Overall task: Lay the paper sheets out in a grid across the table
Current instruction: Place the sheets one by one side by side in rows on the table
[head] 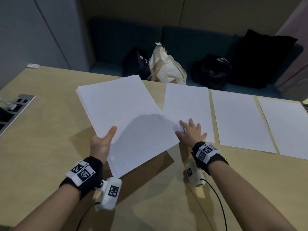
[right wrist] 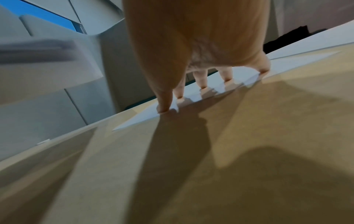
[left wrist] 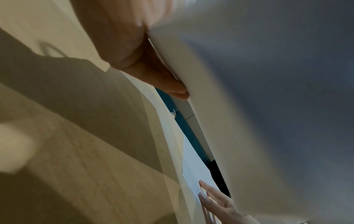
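Item: paper stack [head: 126, 117], pinched in my left hand [head: 101, 144], thumb on top, long axis toward 11 o'clock. Right hand [head: 191, 132], fingers spread flat, presses the last sheet [head: 188, 104] on the desk [head: 50, 130], at 3 o'clock of the stack.

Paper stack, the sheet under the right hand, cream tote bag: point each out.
paper stack [head: 120, 104], head view, middle of its top sheet.
sheet under the right hand [head: 186, 104], head view, bare middle area.
cream tote bag [head: 168, 67], head view, front fabric.
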Action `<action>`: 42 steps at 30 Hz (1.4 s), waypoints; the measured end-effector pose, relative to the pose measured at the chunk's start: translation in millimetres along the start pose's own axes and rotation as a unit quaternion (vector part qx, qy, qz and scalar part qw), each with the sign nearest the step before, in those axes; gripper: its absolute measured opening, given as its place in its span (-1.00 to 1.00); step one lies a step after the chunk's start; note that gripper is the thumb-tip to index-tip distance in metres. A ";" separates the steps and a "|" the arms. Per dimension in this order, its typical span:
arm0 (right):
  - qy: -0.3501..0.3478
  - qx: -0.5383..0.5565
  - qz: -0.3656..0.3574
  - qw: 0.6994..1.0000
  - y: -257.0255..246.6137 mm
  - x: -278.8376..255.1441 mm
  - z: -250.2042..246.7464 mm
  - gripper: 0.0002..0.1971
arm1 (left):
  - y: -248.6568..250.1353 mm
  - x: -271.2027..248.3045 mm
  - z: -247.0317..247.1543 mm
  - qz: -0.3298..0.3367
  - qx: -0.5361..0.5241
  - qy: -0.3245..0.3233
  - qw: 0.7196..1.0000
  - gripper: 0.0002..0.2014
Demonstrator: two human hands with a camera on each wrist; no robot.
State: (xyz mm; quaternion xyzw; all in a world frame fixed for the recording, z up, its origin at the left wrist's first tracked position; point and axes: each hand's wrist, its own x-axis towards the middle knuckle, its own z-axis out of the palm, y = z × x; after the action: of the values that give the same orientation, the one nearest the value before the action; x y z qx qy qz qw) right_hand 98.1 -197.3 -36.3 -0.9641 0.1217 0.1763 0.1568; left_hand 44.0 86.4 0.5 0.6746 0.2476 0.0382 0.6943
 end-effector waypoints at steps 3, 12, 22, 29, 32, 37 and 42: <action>0.002 0.007 0.006 1.000 2.8 -0.3 -0.3 -0.47 | -0.2 -1.7 -1.0 -0.001 0.009 -0.009 1.000 -0.89; -0.008 0.016 0.004 1.000 1.4 -3.9 -4.3 -0.46 | 2.1 -3.0 2.4 0.005 -0.008 0.000 1.000 -0.65; 0.018 0.385 -0.105 0.917 -44.7 -22.4 -46.8 -0.72 | 8.3 1.9 4.6 -0.002 0.004 0.010 1.000 -0.65; 0.090 0.267 -0.161 0.946 -78.1 -29.2 -49.6 -0.55 | 17.9 4.6 -1.8 -0.004 -0.011 0.023 1.000 -0.62; 0.137 0.308 -0.156 0.928 -82.3 -29.1 -44.9 -0.62 | 19.8 3.7 -1.8 -0.015 -0.031 0.026 0.999 -0.63; 0.184 0.350 -0.137 0.908 -87.4 -28.1 -40.9 -0.82 | 19.9 4.6 -3.6 -0.027 -0.051 0.030 0.998 -0.63; 0.188 0.362 -0.143 0.902 -91.1 -23.2 -39.7 -0.90 | 17.7 7.1 -11.0 -0.023 -0.047 0.037 0.998 -0.63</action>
State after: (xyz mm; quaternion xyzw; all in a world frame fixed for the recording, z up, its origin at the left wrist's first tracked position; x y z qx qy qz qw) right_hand 115.4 -122.9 31.3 -0.8632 0.0654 -0.0890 0.4927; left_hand 50.8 100.8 15.7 0.6339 0.2862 0.0587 0.7161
